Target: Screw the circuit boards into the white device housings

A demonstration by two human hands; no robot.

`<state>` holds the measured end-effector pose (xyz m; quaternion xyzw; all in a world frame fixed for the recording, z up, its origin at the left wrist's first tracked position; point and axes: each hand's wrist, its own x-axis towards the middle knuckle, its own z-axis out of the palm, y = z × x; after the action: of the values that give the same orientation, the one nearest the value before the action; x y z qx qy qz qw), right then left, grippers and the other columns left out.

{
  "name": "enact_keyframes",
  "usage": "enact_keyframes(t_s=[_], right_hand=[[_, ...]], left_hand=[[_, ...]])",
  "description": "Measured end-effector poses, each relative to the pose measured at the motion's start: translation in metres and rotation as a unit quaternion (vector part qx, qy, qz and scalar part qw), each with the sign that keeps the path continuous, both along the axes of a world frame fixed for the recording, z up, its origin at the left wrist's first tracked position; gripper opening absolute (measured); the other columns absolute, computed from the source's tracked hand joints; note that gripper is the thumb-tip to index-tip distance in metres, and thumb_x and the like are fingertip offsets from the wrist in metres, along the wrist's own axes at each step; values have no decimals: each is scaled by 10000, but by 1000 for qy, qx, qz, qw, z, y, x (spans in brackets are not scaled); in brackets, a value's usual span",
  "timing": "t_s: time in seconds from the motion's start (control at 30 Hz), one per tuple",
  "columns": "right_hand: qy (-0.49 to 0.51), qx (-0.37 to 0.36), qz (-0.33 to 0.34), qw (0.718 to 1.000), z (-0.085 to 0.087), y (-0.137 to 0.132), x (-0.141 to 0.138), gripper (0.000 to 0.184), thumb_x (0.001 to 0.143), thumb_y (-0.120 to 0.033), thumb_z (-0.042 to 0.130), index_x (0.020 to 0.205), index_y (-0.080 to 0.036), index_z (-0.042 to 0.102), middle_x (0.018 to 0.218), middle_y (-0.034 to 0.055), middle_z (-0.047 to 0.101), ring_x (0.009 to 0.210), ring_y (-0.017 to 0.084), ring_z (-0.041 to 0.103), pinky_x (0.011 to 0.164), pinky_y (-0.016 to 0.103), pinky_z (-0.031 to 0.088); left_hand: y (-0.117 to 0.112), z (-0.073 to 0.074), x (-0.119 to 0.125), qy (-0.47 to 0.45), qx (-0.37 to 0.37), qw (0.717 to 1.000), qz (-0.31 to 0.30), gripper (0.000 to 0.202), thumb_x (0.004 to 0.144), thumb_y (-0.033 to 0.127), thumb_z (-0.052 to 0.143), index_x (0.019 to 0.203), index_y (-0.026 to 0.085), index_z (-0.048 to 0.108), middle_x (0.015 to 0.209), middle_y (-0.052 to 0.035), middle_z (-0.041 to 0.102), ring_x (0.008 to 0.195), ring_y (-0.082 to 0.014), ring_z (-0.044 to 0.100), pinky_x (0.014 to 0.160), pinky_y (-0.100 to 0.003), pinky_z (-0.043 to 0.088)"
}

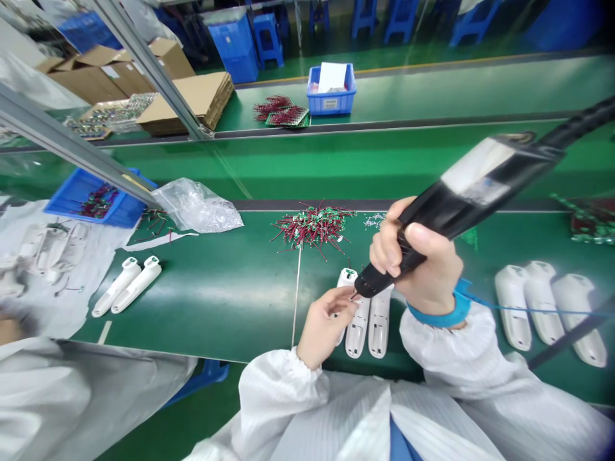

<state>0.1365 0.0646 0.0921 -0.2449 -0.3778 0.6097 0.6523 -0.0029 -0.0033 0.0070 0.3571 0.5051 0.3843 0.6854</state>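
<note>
The driver [456, 208] sits nearest my view, gripped tight in the right hand [423, 259], tip [354, 296] down by the white shells [356, 339], while the left hand [327, 323] curls close, maybe for steadiness, but whether it pinches anything I can't tell.

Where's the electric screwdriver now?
Head view, right of centre: the electric screwdriver is in the right hand, tip beside the left hand, above white housings.

Bright light glares off the green tabletop [230, 275]
</note>
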Motion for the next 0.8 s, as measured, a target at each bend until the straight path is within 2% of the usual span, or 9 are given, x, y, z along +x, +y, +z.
enact_keyframes(t_s=[0.07, 0.13, 0.27, 0.37, 0.5, 0.57, 0.67, 0.73, 0.8], right_hand=[[-1, 1, -6, 1000, 1, 1, 2, 155, 737, -292, 672, 842, -202, 601, 438, -70, 496, 316, 69, 363, 347, 217, 312], [2, 4, -7, 1000, 2, 1, 3, 149, 741, -286, 663, 844, -200, 597, 440, -71, 492, 314, 67, 359, 346, 218, 302], [-4, 4, -5, 1000, 4, 2, 4, 149, 750, -298, 660, 844, -209, 589, 442, -74, 482, 316, 68, 358, 349, 224, 296], [-5, 4, -5, 1000, 4, 1, 4, 157, 750, -305, 666, 846, -209, 588, 440, -75, 482, 315, 69, 358, 348, 225, 298], [-1, 2, -10, 1000, 1, 1, 1, 158, 752, -290, 672, 855, -199, 594, 445, -69, 498, 321, 73, 375, 352, 220, 319], [-3, 2, -13, 1000, -3, 3, -1, 155, 757, -282, 675, 862, -199, 597, 452, -67, 508, 327, 75, 388, 356, 216, 335], [-19, 14, -32, 999, -13, 10, -5, 159, 765, -275, 689, 876, -200, 603, 468, -67, 524, 341, 78, 413, 362, 214, 359], [-41, 27, -59, 997, -22, 17, -6, 168, 768, -269, 704, 886, -197, 609, 481, -65, 538, 355, 83, 438, 372, 217, 375], [-64, 32, -86, 994, -30, 25, -8, 183, 765, -274, 720, 891, -196, 613, 489, -64, 547, 366, 87, 457, 386, 224, 394]], left_hand=[[0, 0, -1, 91, 92, 992, 0, 243, 749, 186, 708, 990, 159, 717, 922, -63, 730, 830, -176, 653, 836, -307, 481], [1, -1, -2, 137, 156, 978, -2, 114, 786, 185, 675, 881, 164, 735, 871, -51, 718, 800, -166, 642, 793, -286, 482], [1, -2, -2, 175, 219, 960, -5, 109, 834, 167, 638, 765, 164, 722, 788, -43, 701, 776, -164, 648, 743, -265, 483], [-1, -5, -2, 213, 263, 941, -1, 111, 850, 155, 634, 774, 164, 713, 789, -46, 707, 775, -169, 653, 733, -267, 484], [-2, -10, -3, 280, 326, 903, -12, 118, 878, 170, 620, 811, 167, 717, 806, -56, 722, 781, -184, 652, 734, -291, 479], [-1, -10, -4, 296, 339, 893, -11, 125, 890, 180, 611, 840, 175, 726, 829, -54, 735, 789, -186, 653, 741, -297, 479], [1, -6, -6, 294, 333, 896, 23, 147, 909, 198, 588, 896, 196, 734, 883, -44, 746, 829, -180, 654, 781, -294, 482], [3, -3, -7, 280, 300, 910, 50, 170, 918, 228, 572, 869, 201, 733, 865, -36, 741, 826, -175, 654, 790, -288, 484], [4, -3, -7, 243, 239, 938, 61, 203, 921, 265, 556, 841, 196, 728, 827, -32, 736, 791, -169, 660, 777, -281, 496]])
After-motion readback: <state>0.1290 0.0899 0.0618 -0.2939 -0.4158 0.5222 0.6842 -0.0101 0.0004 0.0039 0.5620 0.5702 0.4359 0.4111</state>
